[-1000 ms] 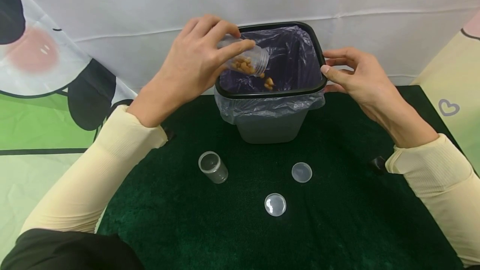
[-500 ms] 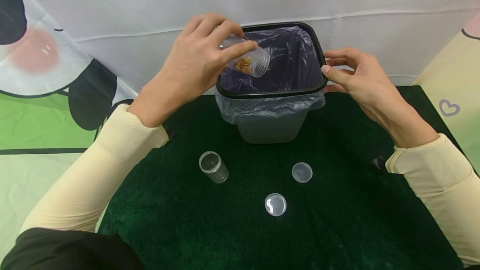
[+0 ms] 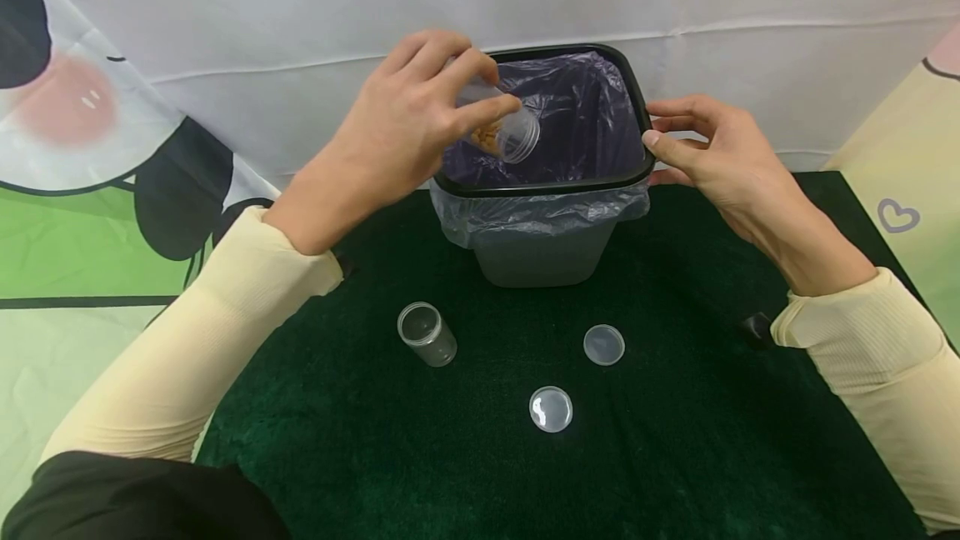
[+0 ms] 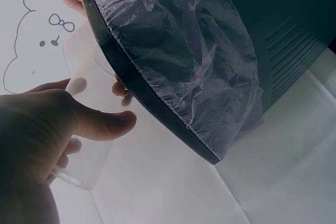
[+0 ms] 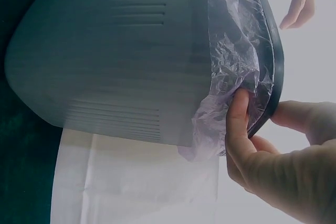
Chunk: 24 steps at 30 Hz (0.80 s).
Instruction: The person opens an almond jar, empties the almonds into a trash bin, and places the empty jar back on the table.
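My left hand (image 3: 420, 111) grips a clear plastic jar (image 3: 519, 137) tipped on its side, mouth down to the right, over the trash bin. Tan, nut-like pieces (image 3: 487, 138) are in the jar; the fingers hide part of it. In the left wrist view, the thumb lies along the jar (image 4: 86, 163) beside the bin's black rim (image 4: 152, 106). The grey trash bin (image 3: 543, 258) stands upright, lined with a thin purplish bag (image 3: 592, 111) folded over its rim. At its right side, my right hand (image 3: 716, 144) pinches the rim and bag edge between thumb and fingers.
A second clear jar (image 3: 429, 338), lidless, stands in front of the bin. Two round clear lids, one nearer (image 3: 551, 409) and another lid (image 3: 603, 345) to its right, lie flat on the dark green cloth (image 3: 375, 457). White fabric (image 3: 300, 7) hangs behind the bin.
The left hand has shifted slightly right and turned the jar's mouth further down. Pieces were falling from it a second ago; fewer show inside now. My right hand stays put.
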{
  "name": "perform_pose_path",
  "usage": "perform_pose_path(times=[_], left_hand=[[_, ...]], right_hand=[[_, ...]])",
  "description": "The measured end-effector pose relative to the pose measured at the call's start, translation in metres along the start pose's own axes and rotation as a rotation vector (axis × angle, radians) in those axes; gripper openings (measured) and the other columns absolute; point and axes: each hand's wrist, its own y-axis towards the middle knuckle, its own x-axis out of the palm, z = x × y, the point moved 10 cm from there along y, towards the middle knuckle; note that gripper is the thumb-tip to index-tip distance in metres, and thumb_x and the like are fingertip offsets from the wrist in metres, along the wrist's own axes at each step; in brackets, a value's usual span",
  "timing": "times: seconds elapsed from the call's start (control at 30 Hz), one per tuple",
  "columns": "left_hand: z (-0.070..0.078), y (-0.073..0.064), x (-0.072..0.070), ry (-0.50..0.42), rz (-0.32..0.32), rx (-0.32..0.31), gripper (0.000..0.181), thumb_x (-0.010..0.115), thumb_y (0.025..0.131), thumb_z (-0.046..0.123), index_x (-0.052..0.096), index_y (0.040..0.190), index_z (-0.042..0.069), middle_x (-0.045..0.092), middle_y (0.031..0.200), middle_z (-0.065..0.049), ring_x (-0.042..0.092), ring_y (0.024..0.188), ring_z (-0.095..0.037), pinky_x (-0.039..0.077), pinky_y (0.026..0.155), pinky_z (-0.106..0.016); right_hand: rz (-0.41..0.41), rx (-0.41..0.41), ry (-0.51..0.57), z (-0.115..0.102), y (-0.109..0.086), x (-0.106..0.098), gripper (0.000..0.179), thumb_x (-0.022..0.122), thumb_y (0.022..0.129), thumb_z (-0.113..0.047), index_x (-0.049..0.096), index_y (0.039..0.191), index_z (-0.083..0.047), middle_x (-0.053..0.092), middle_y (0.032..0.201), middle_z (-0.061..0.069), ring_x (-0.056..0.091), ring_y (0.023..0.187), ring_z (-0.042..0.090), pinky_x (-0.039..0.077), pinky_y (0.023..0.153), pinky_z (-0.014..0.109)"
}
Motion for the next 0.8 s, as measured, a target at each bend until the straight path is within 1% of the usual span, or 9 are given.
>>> perform_pose_path(times=[0.13,0.33,0.43,0.53,0.6,0.67,0.8], left_hand=[[0.003,0.000,0.000,0.010,-0.001,0.014,0.046,0.073,0.092,-0.007,0.072,0.131,0.017,0.065,0.130,-0.015,0.056,0.127,-0.037,0.041,0.119,-0.047],[0.007,0.002,0.004,0.037,-0.053,0.040,0.047,0.076,0.091,-0.003,0.070,0.133,0.016,0.065,0.133,-0.016,0.054,0.131,-0.037,0.039,0.122,-0.046],[0.008,0.004,0.008,0.037,-0.079,0.045,0.043,0.074,0.093,-0.002,0.071,0.132,0.016,0.065,0.133,-0.015,0.054,0.131,-0.035,0.039,0.122,-0.044],[0.011,0.006,0.010,0.050,-0.096,0.064,0.043,0.068,0.095,-0.007,0.072,0.132,0.015,0.066,0.132,-0.014,0.054,0.129,-0.035,0.040,0.121,-0.044],[0.013,0.007,0.010,0.055,-0.099,0.081,0.041,0.064,0.097,-0.007,0.072,0.131,0.014,0.066,0.131,-0.014,0.053,0.127,-0.035,0.040,0.120,-0.044],[0.015,0.008,0.011,0.075,-0.106,0.101,0.041,0.064,0.098,-0.007,0.072,0.132,0.015,0.066,0.131,-0.014,0.052,0.127,-0.035,0.040,0.120,-0.044],[0.019,0.010,0.013,0.133,-0.133,0.136,0.042,0.066,0.096,-0.006,0.072,0.132,0.015,0.065,0.133,-0.014,0.051,0.130,-0.035,0.037,0.121,-0.043]], right_hand=[[-0.001,-0.001,0.002,0.000,0.000,0.000,0.056,0.063,0.104,-0.027,0.046,0.155,-0.011,0.051,0.135,0.000,0.062,0.112,0.012,0.062,0.080,0.021],[-0.004,0.000,0.003,0.000,0.000,0.000,0.056,0.062,0.104,-0.027,0.045,0.155,-0.011,0.050,0.136,0.000,0.062,0.112,0.013,0.062,0.080,0.021],[-0.003,-0.003,0.006,0.000,0.000,0.000,0.056,0.062,0.104,-0.027,0.045,0.155,-0.011,0.050,0.136,0.000,0.062,0.112,0.012,0.061,0.079,0.020],[-0.001,-0.006,0.007,0.000,0.000,-0.001,0.056,0.062,0.104,-0.027,0.045,0.155,-0.010,0.051,0.135,-0.001,0.062,0.111,0.012,0.062,0.079,0.021],[0.000,-0.005,0.007,0.000,0.000,-0.001,0.056,0.063,0.104,-0.027,0.046,0.155,-0.011,0.051,0.135,0.000,0.063,0.110,0.011,0.062,0.079,0.021],[0.001,-0.005,0.003,-0.001,0.000,-0.001,0.056,0.062,0.104,-0.027,0.045,0.155,-0.011,0.051,0.135,0.000,0.062,0.111,0.011,0.062,0.080,0.021],[0.002,-0.008,-0.006,-0.001,0.000,-0.001,0.056,0.062,0.105,-0.028,0.045,0.155,-0.011,0.050,0.136,0.001,0.062,0.112,0.012,0.061,0.080,0.020]])
